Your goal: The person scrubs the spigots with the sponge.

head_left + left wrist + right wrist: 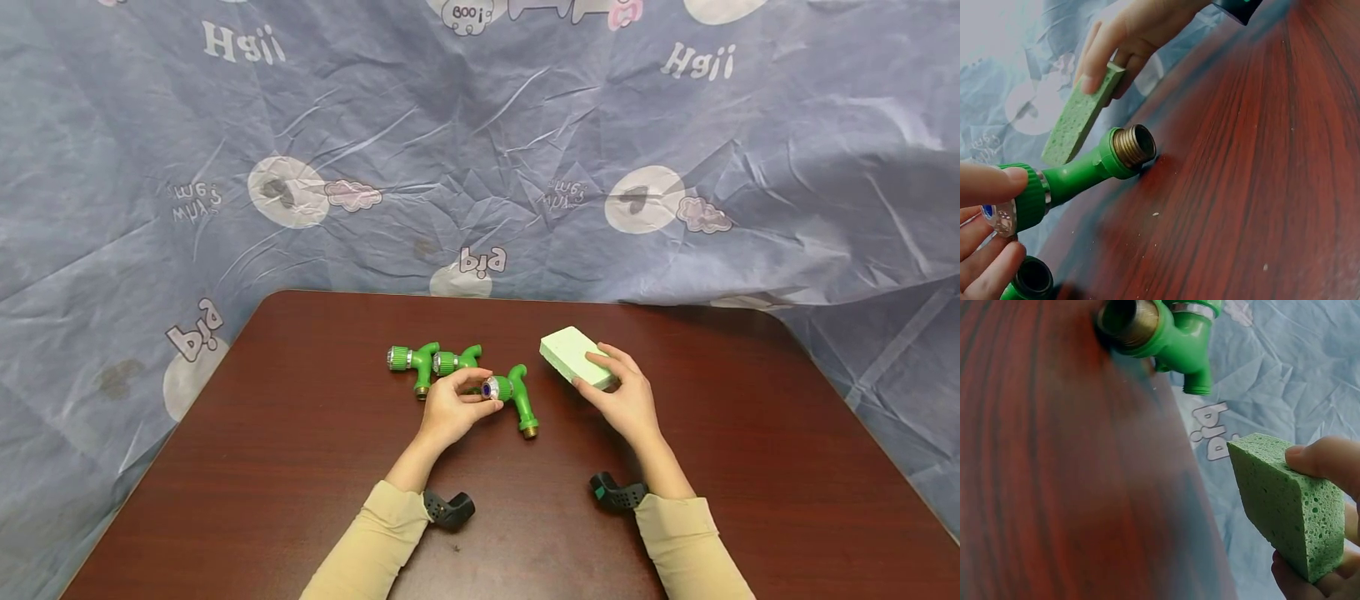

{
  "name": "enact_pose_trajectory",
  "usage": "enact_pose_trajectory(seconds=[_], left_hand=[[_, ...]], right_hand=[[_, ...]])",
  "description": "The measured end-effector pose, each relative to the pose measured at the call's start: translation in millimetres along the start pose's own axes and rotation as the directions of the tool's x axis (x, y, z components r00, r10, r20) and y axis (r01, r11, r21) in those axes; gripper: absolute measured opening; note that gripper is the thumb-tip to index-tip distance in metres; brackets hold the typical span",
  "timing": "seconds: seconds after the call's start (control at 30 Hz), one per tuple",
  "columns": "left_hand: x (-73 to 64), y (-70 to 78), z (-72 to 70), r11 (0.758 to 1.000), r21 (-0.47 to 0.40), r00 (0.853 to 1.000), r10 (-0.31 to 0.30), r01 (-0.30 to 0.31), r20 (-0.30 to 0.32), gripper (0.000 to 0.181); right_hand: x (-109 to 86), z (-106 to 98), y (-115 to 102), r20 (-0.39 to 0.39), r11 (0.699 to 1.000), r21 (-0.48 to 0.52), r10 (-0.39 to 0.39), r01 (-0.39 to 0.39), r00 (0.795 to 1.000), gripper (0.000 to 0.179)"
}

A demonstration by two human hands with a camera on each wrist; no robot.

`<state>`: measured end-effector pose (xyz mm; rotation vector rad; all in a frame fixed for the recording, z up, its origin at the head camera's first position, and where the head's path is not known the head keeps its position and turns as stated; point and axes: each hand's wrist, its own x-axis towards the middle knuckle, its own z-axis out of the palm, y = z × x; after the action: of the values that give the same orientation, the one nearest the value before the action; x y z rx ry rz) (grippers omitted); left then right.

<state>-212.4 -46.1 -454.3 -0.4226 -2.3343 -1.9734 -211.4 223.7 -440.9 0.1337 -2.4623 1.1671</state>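
My left hand (450,410) pinches a green tap (519,395) by its ribbed knob, thumb on one side and fingers on the other. The tap's brass threaded end (1135,145) points away from that hand in the left wrist view. In my right hand (628,402) is a pale green sponge block (572,353), gripped by its edges between thumb and fingers. Small pores dot the sponge (1279,503) in the right wrist view. The sponge is to the right of the held tap, apart from it. Two more green taps lie behind the left hand, one (420,363) farther left, the other (454,362) partly hidden by the fingers.
The dark red-brown wooden table (300,483) has rounded far corners. Behind it hangs a creased blue-grey printed cloth (480,133). A black wrist mount sits on each forearm, the left one (450,508) and the right one (617,492), beside the beige sleeves.
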Motion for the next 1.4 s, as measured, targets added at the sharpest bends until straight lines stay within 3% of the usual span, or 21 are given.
enact_pose_trajectory(seconds=[0.2,0.37,0.67,0.9,1.4], left_hand=[[-0.5,-1.1,-0.9,0.984,0.176,0.998,0.044,-0.036,-0.041,0.045],[-0.5,-2.3,-0.5,0.930,0.352,0.988,0.141,-0.110,-0.061,0.044],[-0.6,-8.8,2.7,0.864,0.467,0.969,0.241,-0.188,-0.057,0.043],[-1.8,-12.2,5.8,0.888,0.420,0.969,0.237,-0.186,-0.073,0.043],[0.4,-20.9,7.8,0.887,0.419,0.970,0.237,-0.194,-0.054,0.044]], right_hand=[[-1.4,5,8,0.008,1.000,-0.006,0.011,-0.011,1.000,0.046],[-2.7,6,13,0.039,0.999,-0.026,0.030,-0.029,0.999,0.047],[-5.2,7,18,0.089,0.998,-0.053,0.043,-0.038,0.995,0.050],[-5.1,9,22,0.112,0.996,-0.087,0.034,-0.024,0.993,0.056],[-5.8,9,26,0.165,0.975,-0.221,0.027,0.011,0.986,0.064]])
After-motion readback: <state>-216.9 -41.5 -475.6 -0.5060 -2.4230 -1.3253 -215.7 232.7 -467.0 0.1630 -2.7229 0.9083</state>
